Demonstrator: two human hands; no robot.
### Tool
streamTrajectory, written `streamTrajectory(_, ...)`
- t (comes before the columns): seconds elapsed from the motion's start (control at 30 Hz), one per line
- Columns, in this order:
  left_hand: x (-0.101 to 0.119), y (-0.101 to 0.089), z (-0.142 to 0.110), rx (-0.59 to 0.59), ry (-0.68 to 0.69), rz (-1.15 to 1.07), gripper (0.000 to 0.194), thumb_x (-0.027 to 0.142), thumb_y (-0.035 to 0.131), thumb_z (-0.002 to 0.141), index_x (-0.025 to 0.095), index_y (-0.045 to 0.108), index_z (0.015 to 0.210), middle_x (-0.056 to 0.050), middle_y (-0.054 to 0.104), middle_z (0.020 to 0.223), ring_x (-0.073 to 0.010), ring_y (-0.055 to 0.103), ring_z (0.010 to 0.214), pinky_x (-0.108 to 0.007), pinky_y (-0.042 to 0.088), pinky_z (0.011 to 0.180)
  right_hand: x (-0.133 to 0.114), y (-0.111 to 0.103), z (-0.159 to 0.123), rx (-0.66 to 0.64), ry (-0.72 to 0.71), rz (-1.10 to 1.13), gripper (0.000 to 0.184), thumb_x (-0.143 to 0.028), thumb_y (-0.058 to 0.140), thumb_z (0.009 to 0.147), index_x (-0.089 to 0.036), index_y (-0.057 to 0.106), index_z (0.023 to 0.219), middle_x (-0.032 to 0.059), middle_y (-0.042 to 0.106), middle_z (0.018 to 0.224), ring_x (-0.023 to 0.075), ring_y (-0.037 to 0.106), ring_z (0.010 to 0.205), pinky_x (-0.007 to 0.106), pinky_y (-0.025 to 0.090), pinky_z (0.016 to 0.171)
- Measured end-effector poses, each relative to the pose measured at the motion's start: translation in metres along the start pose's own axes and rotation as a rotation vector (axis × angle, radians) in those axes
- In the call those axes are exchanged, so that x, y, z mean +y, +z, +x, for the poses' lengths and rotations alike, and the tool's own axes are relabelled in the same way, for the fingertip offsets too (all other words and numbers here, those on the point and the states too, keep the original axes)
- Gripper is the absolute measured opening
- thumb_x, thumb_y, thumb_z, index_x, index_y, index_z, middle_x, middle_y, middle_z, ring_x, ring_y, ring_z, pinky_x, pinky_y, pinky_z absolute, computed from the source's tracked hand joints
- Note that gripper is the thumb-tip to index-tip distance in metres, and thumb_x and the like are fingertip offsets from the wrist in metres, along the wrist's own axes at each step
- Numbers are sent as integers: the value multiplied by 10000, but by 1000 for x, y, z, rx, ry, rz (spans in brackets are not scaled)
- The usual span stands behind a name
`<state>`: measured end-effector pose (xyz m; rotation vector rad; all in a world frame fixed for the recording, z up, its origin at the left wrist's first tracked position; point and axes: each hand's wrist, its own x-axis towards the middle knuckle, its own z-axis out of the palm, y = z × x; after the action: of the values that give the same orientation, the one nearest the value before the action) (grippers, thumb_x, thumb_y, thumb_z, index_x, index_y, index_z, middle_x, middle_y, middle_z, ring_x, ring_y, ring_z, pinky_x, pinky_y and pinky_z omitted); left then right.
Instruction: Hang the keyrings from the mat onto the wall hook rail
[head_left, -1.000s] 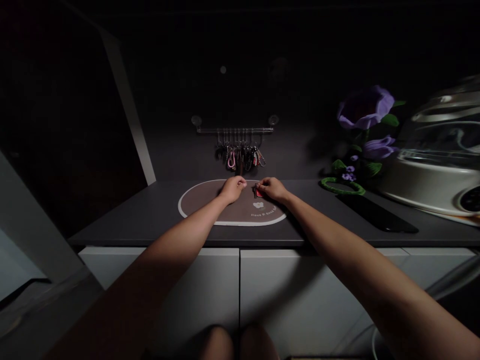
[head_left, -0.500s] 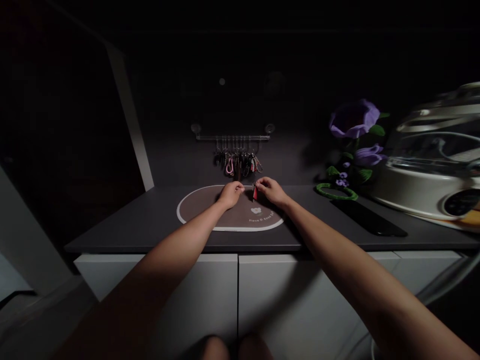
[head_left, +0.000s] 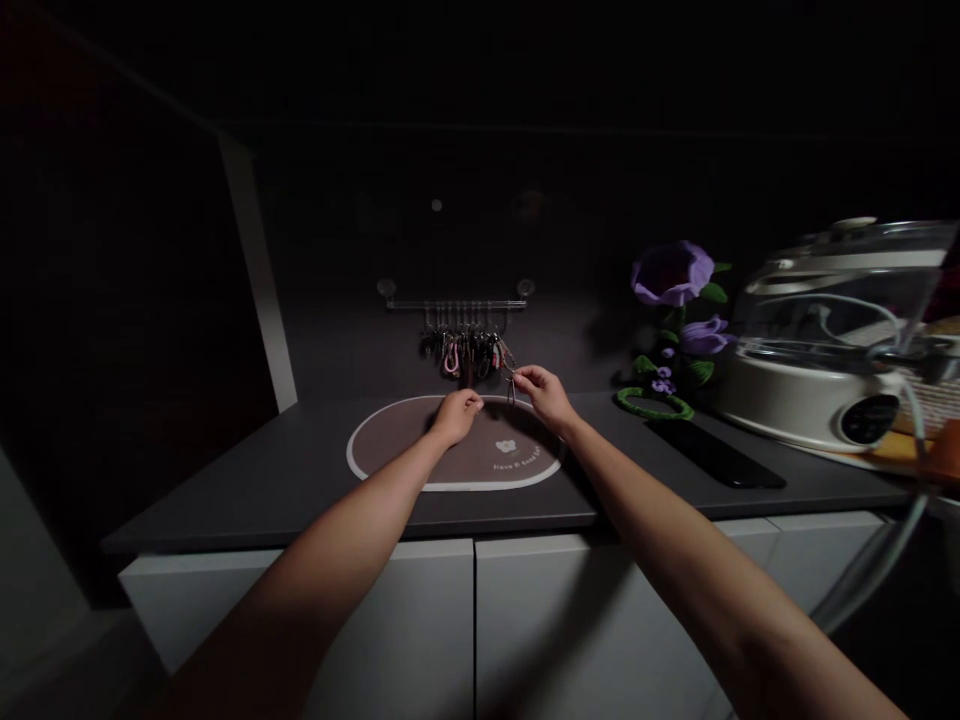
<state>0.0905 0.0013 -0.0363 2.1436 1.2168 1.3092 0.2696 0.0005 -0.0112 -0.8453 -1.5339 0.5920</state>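
My right hand (head_left: 544, 393) is raised above the back of an oval brown mat (head_left: 390, 455) and pinches a small key item (head_left: 511, 385) that dangles from its fingertips. My left hand (head_left: 457, 414) hovers over the mat beside it, fingers curled together; what it holds, if anything, is too dark to make out. Just behind both hands, a wall rail (head_left: 456, 304) carries several keys and keyrings (head_left: 466, 350) on hooks.
The mat lies on a dark countertop (head_left: 247, 480) over white cabinet doors (head_left: 600, 620). To the right are purple artificial flowers (head_left: 673, 275), a green ring (head_left: 649, 403), a flat black slab (head_left: 716, 455) and a white appliance with a clear lid (head_left: 821, 330).
My right hand has lifted the small key item from the mat up toward the hanging keys. My left hand stayed close by. The camera view tilted upward.
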Motion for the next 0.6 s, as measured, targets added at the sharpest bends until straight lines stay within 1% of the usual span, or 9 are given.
streamTrajectory(0.13,2,0,-1,1,-20,-14,107,159,491,732,134,593,715,-7,574,615,-100,521,583,-203,410,573,-4,0,4,67,-8,21,379,-505,588,626,-158,542,769,11,568,702,101,492,641,247,427,652)
streamTrajectory(0.23,2,1,-1,7,-15,-25,101,153,494,728,135,590,702,1,564,602,-92,511,567,-195,404,556,-7,-3,13,121,-24,17,403,-525,584,617,-156,538,773,10,555,688,93,468,606,240,418,617)
streamTrajectory(0.33,0,3,0,21,-1,-28,102,156,493,730,138,584,688,4,558,593,-91,504,561,-195,400,552,-11,-5,26,166,-27,17,425,-546,575,600,-157,528,766,5,539,679,88,451,586,237,404,593)
streamTrajectory(0.47,-4,5,2,33,-1,-30,126,156,463,742,140,566,672,7,556,596,-87,499,555,-195,394,560,-17,-6,49,179,-41,59,406,-533,581,590,-157,514,728,-3,523,654,84,445,576,234,394,587)
streamTrajectory(0.6,-8,6,4,32,-4,-44,122,168,452,746,143,546,672,12,551,607,-83,496,548,-194,391,565,-20,-5,72,206,-56,66,402,-524,577,594,-150,521,730,5,533,658,84,446,566,228,380,563)
